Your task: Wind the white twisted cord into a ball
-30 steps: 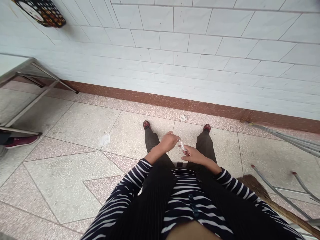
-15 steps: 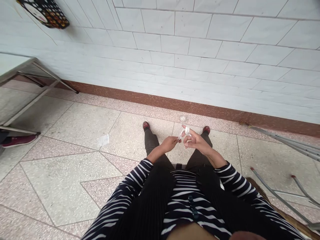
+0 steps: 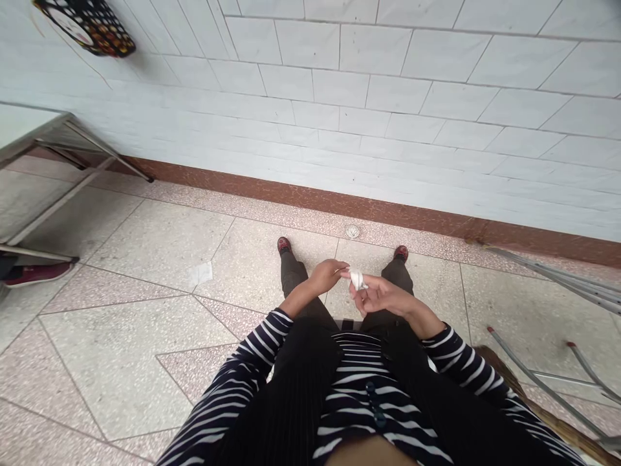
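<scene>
White string (image 3: 358, 279) is wound in a small bundle around the outstretched index finger of my right hand (image 3: 385, 298); that hand's other fingers are curled in. My left hand (image 3: 328, 277) has its fingers pinched at the tip of that finger, beside the bundle. The strand between its fingertips is too thin to make out clearly. On the floor by the wall, beyond my hands, lies a round white ball of string (image 3: 352, 231). Any strand joining the ball to the bundle does not show.
A metal-framed table (image 3: 63, 120) stands at left, with another person's red shoe (image 3: 39, 273) under it. A white paper (image 3: 200, 273) lies on the floor. Metal legs (image 3: 538, 372) stick out at right. A dark patterned bag (image 3: 92, 26) hangs on the tiled wall.
My right hand has come down and its index finger now points left. My left hand has shifted slightly up and left, nearer the fingertip. The ball on the floor has shifted slightly left.
</scene>
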Demonstrator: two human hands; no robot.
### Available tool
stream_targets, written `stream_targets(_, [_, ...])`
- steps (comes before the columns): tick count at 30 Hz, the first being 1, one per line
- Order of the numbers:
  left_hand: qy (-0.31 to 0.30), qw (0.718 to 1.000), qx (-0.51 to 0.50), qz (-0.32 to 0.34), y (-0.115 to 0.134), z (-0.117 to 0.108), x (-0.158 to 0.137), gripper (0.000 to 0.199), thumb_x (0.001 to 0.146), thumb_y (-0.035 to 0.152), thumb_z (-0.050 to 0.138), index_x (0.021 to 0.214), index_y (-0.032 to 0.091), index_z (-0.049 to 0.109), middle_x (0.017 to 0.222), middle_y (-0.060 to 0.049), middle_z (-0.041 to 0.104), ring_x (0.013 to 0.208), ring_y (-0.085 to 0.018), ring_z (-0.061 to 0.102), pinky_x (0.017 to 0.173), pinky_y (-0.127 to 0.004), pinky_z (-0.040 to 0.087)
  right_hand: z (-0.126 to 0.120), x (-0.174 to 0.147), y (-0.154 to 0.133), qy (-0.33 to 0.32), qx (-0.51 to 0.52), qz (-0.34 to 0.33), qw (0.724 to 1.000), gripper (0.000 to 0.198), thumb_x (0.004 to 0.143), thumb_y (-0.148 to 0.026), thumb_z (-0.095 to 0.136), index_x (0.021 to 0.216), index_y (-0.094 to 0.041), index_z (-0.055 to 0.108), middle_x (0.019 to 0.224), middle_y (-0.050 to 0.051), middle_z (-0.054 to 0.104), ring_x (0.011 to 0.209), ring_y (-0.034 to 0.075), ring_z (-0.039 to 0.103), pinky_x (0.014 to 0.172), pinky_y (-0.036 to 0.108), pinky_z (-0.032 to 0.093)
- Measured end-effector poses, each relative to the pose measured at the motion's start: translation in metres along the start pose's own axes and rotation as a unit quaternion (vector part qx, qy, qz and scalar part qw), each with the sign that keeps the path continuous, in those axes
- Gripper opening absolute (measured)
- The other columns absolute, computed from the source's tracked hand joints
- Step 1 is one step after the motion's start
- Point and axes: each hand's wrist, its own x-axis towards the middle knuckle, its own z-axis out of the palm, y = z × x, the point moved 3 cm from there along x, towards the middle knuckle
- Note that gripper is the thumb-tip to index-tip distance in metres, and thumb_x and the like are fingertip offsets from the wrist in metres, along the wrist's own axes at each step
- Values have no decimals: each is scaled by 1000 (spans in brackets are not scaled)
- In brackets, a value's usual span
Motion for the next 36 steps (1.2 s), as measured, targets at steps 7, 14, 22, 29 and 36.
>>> stream_targets(7, [-18,1000,-9,7,12,16,-7,26,97,24,50,80,18,69,77,1,71,79,-14,64,107,-36,37,-57,16,6,188,-208,6,960,86,76,-25,73,149,-37,29,133,7,48,68,9,57,61,25,50])
stream_targets(14, [17,997,54,58,12,-9,-6,22,96,18,47,91,18,69,91,-4,72,94,-17,65,116,-44,26,-16,4,25,22,-124,82,989,69,78,-27,72,142,-27,46,108,3,59,63,8,58,63,26,52])
stream_targets(22, [-13,1000,-10,9,8,26,-2,21,95,24,53,86,17,69,88,-1,73,87,-16,66,113,-41,32,-43,2,-20,157,-142,-46,976,88,79,-26,71,152,-39,23,139,6,45,79,12,59,71,30,53])
stream_targets(29, [13,990,107,89,20,1,-7,24,97,22,48,91,18,70,87,-4,70,93,-18,64,116,-45,24,-43,3,40,116,-271,131,946,75,69,-19,74,140,-25,48,106,4,63,57,10,58,58,27,49])
stream_targets(36, [33,999,-6,16,-5,15,6,20,95,18,49,96,16,69,97,-5,73,95,-17,65,111,-41,33,-3,-9,-18,9,-49,4,999,78,79,-27,73,148,-30,36,117,5,56,72,11,60,70,29,52])
